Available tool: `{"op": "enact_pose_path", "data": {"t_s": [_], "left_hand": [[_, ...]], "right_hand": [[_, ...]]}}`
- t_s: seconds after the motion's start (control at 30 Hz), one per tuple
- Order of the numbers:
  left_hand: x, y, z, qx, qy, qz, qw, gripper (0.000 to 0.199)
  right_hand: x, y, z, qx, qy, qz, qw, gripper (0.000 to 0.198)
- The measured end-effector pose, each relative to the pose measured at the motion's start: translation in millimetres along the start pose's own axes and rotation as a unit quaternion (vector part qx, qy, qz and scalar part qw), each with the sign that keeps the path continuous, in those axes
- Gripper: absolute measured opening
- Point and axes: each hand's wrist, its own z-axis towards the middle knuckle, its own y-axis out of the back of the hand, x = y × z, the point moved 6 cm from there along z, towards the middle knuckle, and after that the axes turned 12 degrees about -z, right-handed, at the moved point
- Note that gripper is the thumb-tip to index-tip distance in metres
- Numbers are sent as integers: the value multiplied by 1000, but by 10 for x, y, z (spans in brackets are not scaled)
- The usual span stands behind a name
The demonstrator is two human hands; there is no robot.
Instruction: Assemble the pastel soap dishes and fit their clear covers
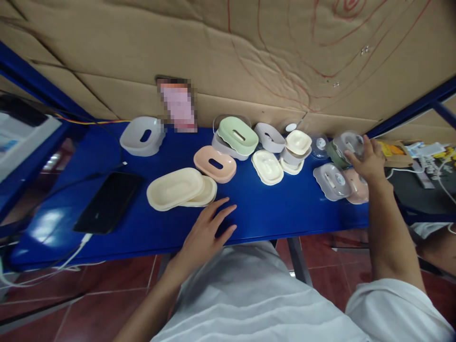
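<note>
My left hand rests open at the table's front edge, fingers apart. Just beyond its fingertips lies a stack of cream oval trays, with a peach slotted tray behind. At the right end, my right hand has its thumb and fingers about a green soap box with a clear lid. Nearer the front sit another clear-lidded box and a peach one, partly hidden by my right arm. Pale green and grey-white slotted pieces, plus a cream piece, lie mid-table.
A grey-white slotted piece and a black phone with a white cable occupy the left of the blue table. A blurred-out upright device leans on the cardboard wall. Another person's limb shows at right.
</note>
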Motion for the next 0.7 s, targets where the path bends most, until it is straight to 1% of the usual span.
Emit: {"op": "enact_pose_path", "data": {"t_s": [0.07, 0.1, 0.2, 0.27, 0.37, 0.47, 0.57, 0.63, 0.7], "left_hand": [[-13, 9, 1, -2, -3, 3, 1000, 45], [-17, 12, 1, -3, -3, 4, 1000, 45], [-27, 13, 2, -1, -8, 8, 1000, 44], [-32, 6, 5, 1, -14, 11, 1000, 44], [-34, -10, 12, 5, -23, 20, 1000, 44], [-37, -21, 11, 6, -30, 26, 999, 43], [-37, -22, -3, -1, -33, 27, 999, 40], [-39, -24, -14, -5, -35, 29, 999, 39], [-43, -27, -17, -6, -37, 31, 999, 38]], "right_hand": [[-94, 23, -83, 3, -25, -6, 1000, 91], [-164, 28, -161, 3, -47, 10, 999, 95], [-391, 5, -540, -5, -111, 87, 990, 104], [-486, -37, -840, -13, -121, 137, 983, 100], [-508, -129, -1160, -1, -103, 178, 979, 93], [-467, -202, -1225, 15, -101, 180, 978, 90], [-431, -202, -1130, 14, -101, 182, 978, 86], [-424, -147, -1070, 5, -103, 182, 978, 88], [-392, -22, -1048, -17, -112, 174, 978, 90]]}}
